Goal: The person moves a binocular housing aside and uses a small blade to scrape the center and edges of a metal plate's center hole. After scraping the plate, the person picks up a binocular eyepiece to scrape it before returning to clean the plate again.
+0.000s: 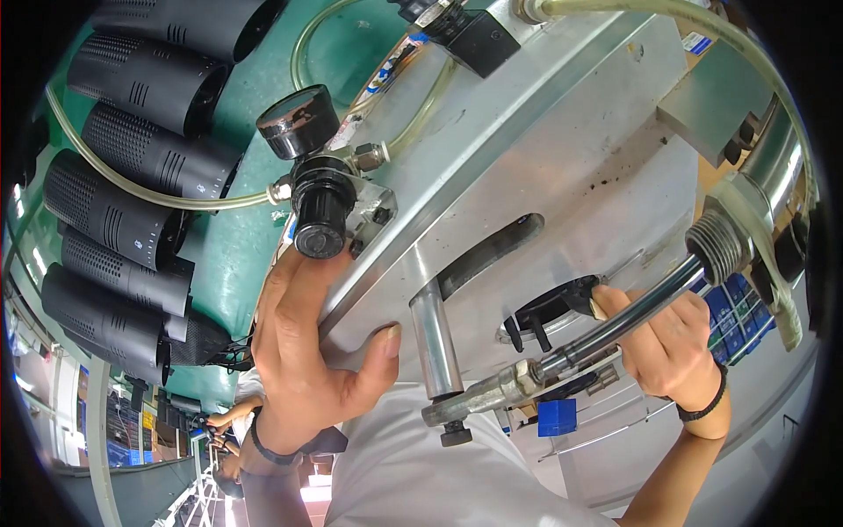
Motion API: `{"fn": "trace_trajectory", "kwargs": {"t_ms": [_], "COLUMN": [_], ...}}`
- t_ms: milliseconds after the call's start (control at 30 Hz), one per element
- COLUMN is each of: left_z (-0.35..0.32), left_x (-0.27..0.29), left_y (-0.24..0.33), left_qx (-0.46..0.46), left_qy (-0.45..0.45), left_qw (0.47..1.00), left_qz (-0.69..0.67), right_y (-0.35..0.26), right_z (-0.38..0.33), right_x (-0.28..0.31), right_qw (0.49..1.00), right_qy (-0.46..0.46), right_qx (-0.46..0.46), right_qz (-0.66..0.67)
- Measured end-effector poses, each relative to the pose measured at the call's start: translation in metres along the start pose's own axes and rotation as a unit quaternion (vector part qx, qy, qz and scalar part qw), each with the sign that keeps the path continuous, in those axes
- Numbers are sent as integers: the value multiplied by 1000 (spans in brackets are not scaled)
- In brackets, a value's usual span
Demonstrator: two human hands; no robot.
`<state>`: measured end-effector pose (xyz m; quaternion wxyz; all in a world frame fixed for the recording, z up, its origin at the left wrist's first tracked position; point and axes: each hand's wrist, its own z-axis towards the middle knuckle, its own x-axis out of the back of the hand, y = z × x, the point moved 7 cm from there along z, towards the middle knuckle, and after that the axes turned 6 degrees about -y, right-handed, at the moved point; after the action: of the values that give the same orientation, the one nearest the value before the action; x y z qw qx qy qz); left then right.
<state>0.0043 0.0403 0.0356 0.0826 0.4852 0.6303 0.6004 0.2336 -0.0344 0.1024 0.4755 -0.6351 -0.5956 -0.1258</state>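
My left hand [307, 351] rests at the edge of a grey metal machine plate [562, 184], its fingers stretched up just below a black air regulator [323, 198] with a round gauge [297, 121]. The thumb stands apart, and I see nothing held there; the fingertips are partly hidden. On the right, my right hand [667, 342] pinches the end of a black plastic piece [555, 306] with two short prongs. That piece lies close over the plate, behind a bent metal rod [615, 327]. The rod joins a clamp at a steel post [435, 342], between my hands.
Several black perforated cylindrical housings [140, 154] lie in a row on the green table [255, 66] at left. Clear hoses [176, 200] run to the regulator. A threaded metal fitting [720, 241] stands at right. A blue bin [557, 417] and another person's arm [235, 413] show below.
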Motion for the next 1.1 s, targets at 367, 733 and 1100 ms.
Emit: {"fn": "trace_trajectory", "kwargs": {"t_ms": [367,733,1100], "left_z": [-2,-1,-7], "left_x": [0,0,0], "left_y": [-3,-3,-4], "left_qx": [9,16,40], "left_qy": [19,14,2], "left_qw": [1000,1000,998], "left_qz": [-22,-17,-37], "right_y": [-2,-8,-11], "right_z": [-5,-4,-1], "right_x": [0,10,3], "right_qw": [999,991,994], "right_qy": [1,105,44], "right_qx": [41,75,98], "right_qz": [-30,-23,-4]}}
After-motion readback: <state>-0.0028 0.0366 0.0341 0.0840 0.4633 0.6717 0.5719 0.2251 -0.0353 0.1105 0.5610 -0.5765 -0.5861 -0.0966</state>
